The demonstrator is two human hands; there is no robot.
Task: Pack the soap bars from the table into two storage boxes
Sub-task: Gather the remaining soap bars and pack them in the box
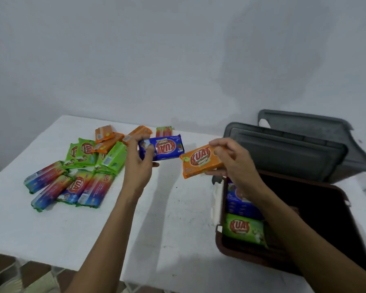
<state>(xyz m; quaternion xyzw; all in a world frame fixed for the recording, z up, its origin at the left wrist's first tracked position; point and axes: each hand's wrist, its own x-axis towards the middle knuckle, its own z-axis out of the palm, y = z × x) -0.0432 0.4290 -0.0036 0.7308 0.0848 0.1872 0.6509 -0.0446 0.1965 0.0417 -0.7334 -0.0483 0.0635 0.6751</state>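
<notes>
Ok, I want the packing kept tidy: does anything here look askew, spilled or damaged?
Nothing looks spilled or damaged. The only untidy thing is the heap of unpacked soap bars on the table: they overlap and lie at mixed angles. The blue bar in the left hand and the orange bar in the right hand look intact.

Brown box (pixel 344 205) open rightward; grey lids (pixel 287 149) stand behind

Two hands (pixel 138 158), two lids (pixel 283 151), one box (pixel 218 244), roughly fifteen soap bars (pixel 87 150)
</notes>
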